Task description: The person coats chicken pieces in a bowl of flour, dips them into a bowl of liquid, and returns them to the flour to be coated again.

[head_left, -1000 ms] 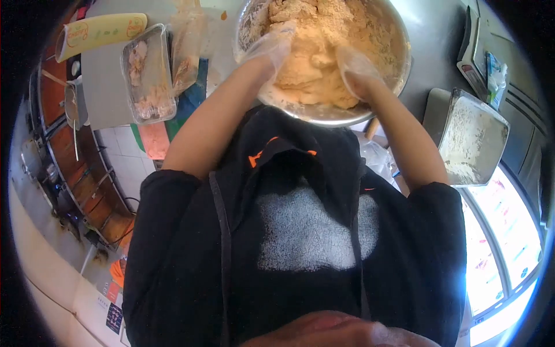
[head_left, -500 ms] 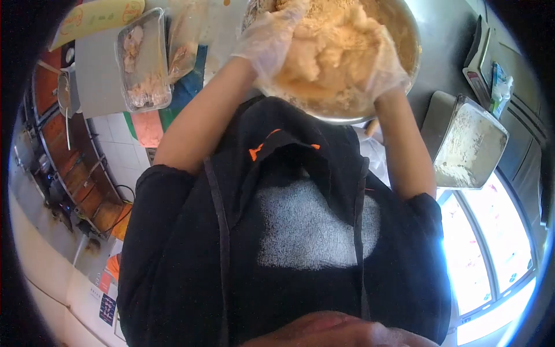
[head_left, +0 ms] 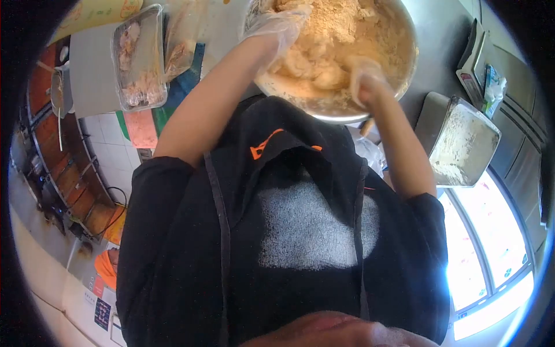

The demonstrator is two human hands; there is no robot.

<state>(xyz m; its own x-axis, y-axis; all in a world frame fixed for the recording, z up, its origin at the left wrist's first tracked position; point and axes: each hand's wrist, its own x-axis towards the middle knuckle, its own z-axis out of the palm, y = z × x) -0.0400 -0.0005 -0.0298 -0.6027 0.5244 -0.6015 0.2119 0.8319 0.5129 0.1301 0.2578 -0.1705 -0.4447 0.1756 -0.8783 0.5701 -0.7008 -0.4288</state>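
A large metal bowl (head_left: 414, 55) at the top of the head view holds pale orange flour (head_left: 332, 20) and several flour-coated pieces (head_left: 300, 62), which look like chicken. Clear plastic gloves cover both hands. My left hand (head_left: 284, 26) lies at the bowl's left side, its floury fingers stretched out over the flour and partly hidden at the tips. On the bowl's right side, my right hand (head_left: 365, 80) reaches down among the coated pieces. Its fingers are blurred and sunk in the flour, so what they touch does not show.
Left of the bowl are a clear plastic tray (head_left: 163, 58) of raw meat pieces and a plastic bag (head_left: 182, 52) with meat in it. At right stands a metal pan (head_left: 491, 139) dusted with flour. A person with orange headwear (head_left: 105, 269) is at lower left.
The coated pieces lifted between my hands have dropped back into the bowl. My right hand has moved left and turned inward; my left hand has shifted slightly up and right.
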